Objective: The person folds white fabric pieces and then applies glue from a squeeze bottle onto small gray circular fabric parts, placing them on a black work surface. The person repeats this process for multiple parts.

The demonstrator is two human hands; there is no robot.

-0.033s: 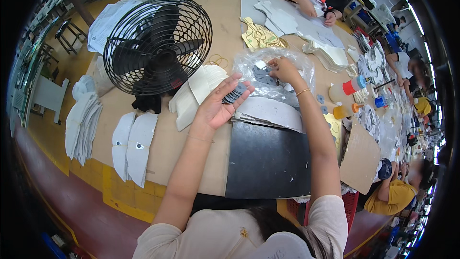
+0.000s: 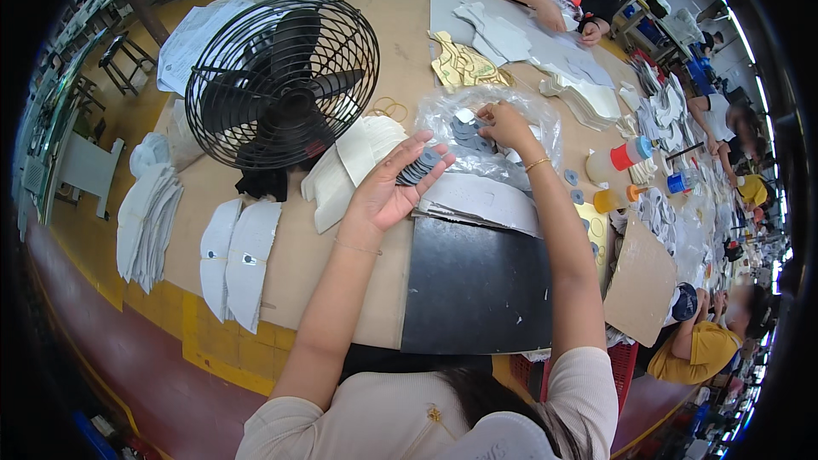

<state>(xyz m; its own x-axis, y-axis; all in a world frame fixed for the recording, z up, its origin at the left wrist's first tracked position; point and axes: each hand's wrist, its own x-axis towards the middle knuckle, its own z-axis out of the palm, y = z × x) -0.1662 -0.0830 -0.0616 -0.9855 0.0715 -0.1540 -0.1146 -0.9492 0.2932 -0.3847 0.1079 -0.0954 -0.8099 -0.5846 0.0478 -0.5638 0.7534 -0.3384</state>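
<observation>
My left hand [image 2: 385, 187], palm up with its fingers curled, holds an overlapping row of small grey discs with holes [image 2: 417, 169]. Up and to the right of it, my right hand [image 2: 508, 126] reaches over an opened clear plastic bag [image 2: 537, 111]. More grey discs [image 2: 467, 133] lie in that bag, and the thumb and fingertips of my right hand close on one at the edge of the pile. Below the bag, a stack of pale curved pieces [image 2: 481, 202] rests at the top of a black board [image 2: 477, 290].
A black caged fan [image 2: 285, 85] stands to the left. Cream pieces [image 2: 328, 183] lie beside my left hand, white stacks [image 2: 149, 221] farther left. Bottles [image 2: 618, 158], loose discs [image 2: 571, 177] and a brown board [image 2: 641, 277] are at right. Across the table a co-worker's hands [image 2: 588, 31] handle something.
</observation>
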